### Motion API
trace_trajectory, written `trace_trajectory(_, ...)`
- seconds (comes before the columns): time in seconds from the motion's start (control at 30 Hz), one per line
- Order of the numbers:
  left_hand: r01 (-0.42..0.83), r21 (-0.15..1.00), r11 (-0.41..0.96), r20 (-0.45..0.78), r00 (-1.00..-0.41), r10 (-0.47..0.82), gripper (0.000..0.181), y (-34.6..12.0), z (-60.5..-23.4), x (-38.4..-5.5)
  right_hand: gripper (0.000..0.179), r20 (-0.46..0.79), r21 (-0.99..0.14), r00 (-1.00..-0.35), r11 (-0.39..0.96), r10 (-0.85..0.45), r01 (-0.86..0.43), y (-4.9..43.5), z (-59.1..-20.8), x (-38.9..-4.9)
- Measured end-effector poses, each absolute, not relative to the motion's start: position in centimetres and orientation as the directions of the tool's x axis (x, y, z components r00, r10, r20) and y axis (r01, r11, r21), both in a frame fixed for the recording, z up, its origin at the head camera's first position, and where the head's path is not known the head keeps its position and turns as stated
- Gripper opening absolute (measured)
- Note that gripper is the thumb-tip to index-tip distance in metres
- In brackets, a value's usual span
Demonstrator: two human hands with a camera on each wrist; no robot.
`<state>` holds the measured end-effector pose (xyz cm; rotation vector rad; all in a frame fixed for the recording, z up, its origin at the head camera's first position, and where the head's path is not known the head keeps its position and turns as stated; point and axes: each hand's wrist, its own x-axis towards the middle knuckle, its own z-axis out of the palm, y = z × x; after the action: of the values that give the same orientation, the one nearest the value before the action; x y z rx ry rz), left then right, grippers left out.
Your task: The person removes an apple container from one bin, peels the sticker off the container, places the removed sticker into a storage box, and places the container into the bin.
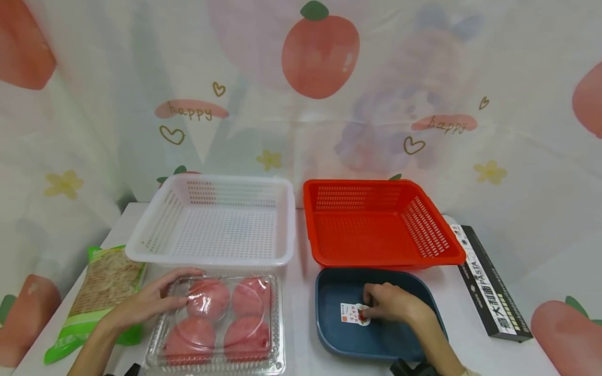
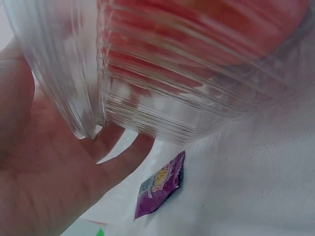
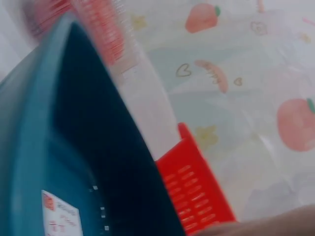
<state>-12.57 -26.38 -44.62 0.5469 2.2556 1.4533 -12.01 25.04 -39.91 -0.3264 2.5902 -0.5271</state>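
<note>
A clear plastic clamshell box (image 1: 277,334) with several round red fruits (image 1: 209,298) stands at the front left. My left hand (image 1: 157,297) grips its left side, thumb over the lid; in the left wrist view the palm and fingers lie round the box's ribbed edge. My right hand (image 1: 392,303) reaches into a dark blue tray (image 1: 329,284), its fingers bent down beside a white label (image 1: 350,313) on the bottom. Whether the fingertips pinch anything cannot be seen. The right wrist view shows the tray wall and label, with only a blurred edge of the hand.
Behind stand a white basket (image 1: 287,245) and a red basket (image 1: 357,230). A green-edged food packet (image 1: 101,287) lies at left, and a long black-and-white box (image 1: 491,284) at right. A small purple packet (image 2: 160,189) lies beside the clamshell. A printed curtain (image 1: 254,104) hangs behind.
</note>
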Motion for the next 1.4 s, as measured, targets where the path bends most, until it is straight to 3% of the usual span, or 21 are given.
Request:
trace_trajectory(0.13, 0.147, 0.909, 0.391, -0.077, -0.861, 0.504, 0.045, -26.2, -44.4, -12.4, 0.016, -0.201, -0.48, -0.873, 0.821, -0.446, -0.309, 24.6, -39.0, -12.1)
trace_trajectory(0.27, 0.192, 0.846, 0.498, -0.007, -0.929, 0.37, 0.046, -25.7, -43.8, -10.8, 0.014, 0.036, -0.588, -0.88, 0.702, -0.474, -0.402, 22.0, -38.7, -11.2)
trace_trajectory(0.43, 0.066, 0.814, 0.577, -0.056, -0.98, 0.191, 0.054, -24.8, -43.2, -8.4, 0.027, 0.204, -0.697, -0.856, 0.544, -0.475, -0.467, 17.7, -39.0, -9.6)
trace_trajectory(0.63, -0.201, 0.789, 0.581, -0.316, -0.943, 0.102, 0.069, -25.0, -42.8, -7.0, 0.044, 0.123, -0.747, -0.869, 0.531, -0.48, -0.399, 14.1, -39.6, -8.7)
trace_trajectory(0.73, -0.243, 0.775, 0.584, -0.358, -0.93, 0.088, 0.071, -24.9, -42.8, -6.8, 0.053, 0.061, -0.785, -0.868, 0.514, -0.493, -0.347, 13.0, -39.9, -8.3)
trace_trajectory(1.0, -0.089, 0.839, 0.537, -0.158, -0.984, 0.085, 0.058, -24.4, -43.6, -5.7, 0.069, -0.021, -0.887, -0.89, 0.419, -0.455, -0.193, 10.6, -40.7, -7.4)
trace_trajectory(1.2, -0.1, 0.837, 0.538, -0.14, -0.99, 0.034, 0.055, -24.1, -43.6, -5.1, 0.079, -0.04, -0.909, -0.922, 0.398, -0.386, -0.127, 9.7, -41.3, -7.3)
trace_trajectory(1.4, -0.088, 0.841, 0.533, -0.143, -0.988, 0.063, 0.054, -23.9, -43.5, -5.2, 0.082, -0.035, -0.927, -0.919, 0.355, -0.393, -0.117, 9.4, -42.1, -7.5)
